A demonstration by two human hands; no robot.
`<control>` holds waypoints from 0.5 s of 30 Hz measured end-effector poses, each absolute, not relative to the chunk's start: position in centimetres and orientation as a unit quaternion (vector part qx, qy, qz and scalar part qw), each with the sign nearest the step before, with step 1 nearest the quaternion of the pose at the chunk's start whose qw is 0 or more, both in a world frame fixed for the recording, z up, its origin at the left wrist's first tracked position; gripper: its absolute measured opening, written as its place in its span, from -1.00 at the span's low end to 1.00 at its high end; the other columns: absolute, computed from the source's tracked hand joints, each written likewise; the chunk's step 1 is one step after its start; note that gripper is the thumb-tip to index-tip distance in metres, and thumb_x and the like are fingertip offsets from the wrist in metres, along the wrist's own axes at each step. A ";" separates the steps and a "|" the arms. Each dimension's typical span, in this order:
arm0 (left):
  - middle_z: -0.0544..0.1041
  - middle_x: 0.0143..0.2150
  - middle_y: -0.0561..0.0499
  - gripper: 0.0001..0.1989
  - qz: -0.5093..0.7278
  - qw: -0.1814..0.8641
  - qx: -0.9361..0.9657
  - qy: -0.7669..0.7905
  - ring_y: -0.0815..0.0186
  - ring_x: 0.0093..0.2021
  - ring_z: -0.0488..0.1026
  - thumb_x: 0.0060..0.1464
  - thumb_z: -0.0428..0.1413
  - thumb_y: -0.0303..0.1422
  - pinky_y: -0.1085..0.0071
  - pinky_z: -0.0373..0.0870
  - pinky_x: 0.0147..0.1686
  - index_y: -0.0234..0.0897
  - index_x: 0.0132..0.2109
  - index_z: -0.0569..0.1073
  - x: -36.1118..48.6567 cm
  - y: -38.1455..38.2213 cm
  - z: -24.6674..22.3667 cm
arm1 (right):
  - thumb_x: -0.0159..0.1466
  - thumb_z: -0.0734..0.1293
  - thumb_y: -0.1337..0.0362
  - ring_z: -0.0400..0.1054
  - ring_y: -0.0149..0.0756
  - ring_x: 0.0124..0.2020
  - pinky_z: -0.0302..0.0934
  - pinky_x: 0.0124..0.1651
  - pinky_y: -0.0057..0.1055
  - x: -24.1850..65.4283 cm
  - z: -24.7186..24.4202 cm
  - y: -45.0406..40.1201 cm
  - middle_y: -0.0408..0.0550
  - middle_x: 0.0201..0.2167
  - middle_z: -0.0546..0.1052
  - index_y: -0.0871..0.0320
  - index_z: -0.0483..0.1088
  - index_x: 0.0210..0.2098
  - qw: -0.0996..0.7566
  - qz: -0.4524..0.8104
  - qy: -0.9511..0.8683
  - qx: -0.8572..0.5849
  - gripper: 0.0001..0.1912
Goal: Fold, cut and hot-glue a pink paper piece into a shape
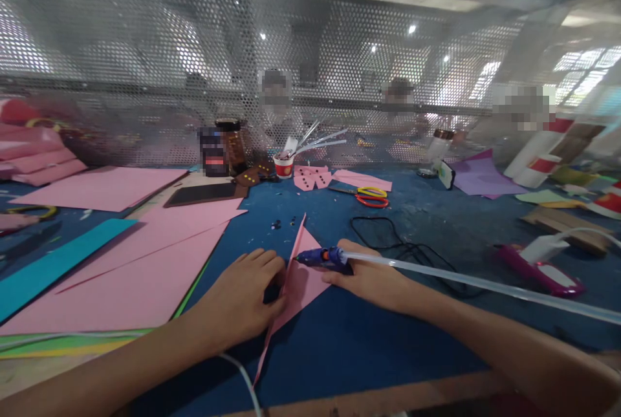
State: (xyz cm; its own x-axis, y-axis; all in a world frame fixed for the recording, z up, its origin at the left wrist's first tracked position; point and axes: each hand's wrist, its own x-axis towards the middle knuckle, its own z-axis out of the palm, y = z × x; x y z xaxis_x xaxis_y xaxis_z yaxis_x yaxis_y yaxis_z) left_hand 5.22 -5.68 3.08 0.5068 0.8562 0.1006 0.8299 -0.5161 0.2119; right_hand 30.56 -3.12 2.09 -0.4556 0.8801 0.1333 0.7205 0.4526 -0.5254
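Observation:
My right hand [361, 278] is wrapped round a blue hot glue gun [323, 258]. A long clear glue stick [436, 275] runs out of the back of the gun towards the right edge of view. Its dark nozzle meets the raised fold of a pink sheet of paper [305, 284] on the blue table. On the other side of that fold, my left hand [250, 297] grips the paper's edge between curled fingers and thumb. A thin folded strip of the paper stands up, and its near end reaches towards the table's front edge.
Pink sheets [160, 268] and a blue strip [63, 262] lie on the left. Beyond my hands are scissors [371, 197], a paper cup [284, 167] and a black cord [407, 245]. A magenta power strip [543, 271] sits right. A perforated metal screen [330, 68] stands behind, with people beyond.

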 end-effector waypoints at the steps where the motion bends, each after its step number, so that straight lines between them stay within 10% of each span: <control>1: 0.45 -0.27 -0.02 -0.92 0.098 0.068 0.865 0.487 0.15 -0.22 0.33 0.14 0.05 -0.33 0.24 0.21 -0.21 -0.22 -0.31 0.37 5.2 -5.7 3.1 | 0.28 0.38 0.05 0.24 -0.36 -0.36 0.03 -0.32 -0.44 30.6 2.1 -3.1 -0.19 -0.36 0.37 0.12 0.27 -0.33 0.198 0.205 -0.828 -0.483 -0.70; 15: 0.44 -0.28 0.01 -0.88 0.109 0.069 0.868 0.479 0.17 -0.24 0.33 0.12 0.11 -0.27 0.28 0.19 -0.25 -0.21 -0.31 0.37 5.0 -5.5 2.8 | 0.26 0.36 -0.05 0.24 -0.35 -0.38 0.01 -0.36 -0.43 30.7 1.9 -3.4 -0.19 -0.38 0.40 0.12 0.29 -0.34 0.180 0.229 -0.825 -0.484 -0.64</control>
State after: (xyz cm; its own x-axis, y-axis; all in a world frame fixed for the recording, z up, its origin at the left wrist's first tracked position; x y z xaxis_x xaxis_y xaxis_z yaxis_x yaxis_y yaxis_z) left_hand 5.02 -5.54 2.84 0.5171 0.8472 0.1222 0.8172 -0.5311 0.2239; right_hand 30.74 -3.44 1.95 -0.4666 0.8812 0.0754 0.7162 0.4265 -0.5524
